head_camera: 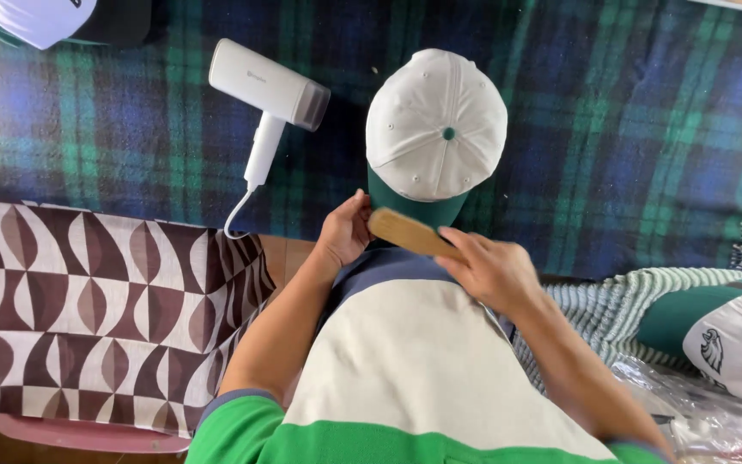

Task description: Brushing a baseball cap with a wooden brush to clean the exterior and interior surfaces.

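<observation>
your left hand (pixel 345 230) is curled around the brim edge of the white baseball cap (pixel 436 125), thumb and fingers pinching the green brim (pixel 414 206) on its left side. your right hand (pixel 491 271) is closed around a wooden brush (pixel 405 232), knuckles up, with the rounded end of the brush lying across the brim near its front edge. can't tell from this view whether the bristles are in contact.

the cap sits crown-up on the blue-green plaid blanket (pixel 611 129), centred just ahead of your torso, brim pointing at you.

a white handheld steamer (pixel 268 99) lies on the blanket to the left of the cap, apart from it, its cord (pixel 235 215) trailing toward the table edge. a brown-and-cream patterned cloth (pixel 88 301) covers the near left. on the right, another white and green cap (pixel 732 335) rests on a striped fabric (pixel 611 301), with clear plastic wrap (pixel 714 421) below it. one more cap (pixel 36 17) shows at the top left corner.

for the brushing itself, my read: keep the left pinch firm so the brim doesn't flex or slide on the blanket. hold the brush flat to the brim, not on its edge. short strokes in one direction, light pressure. keep the crown from tipping while you work.
</observation>
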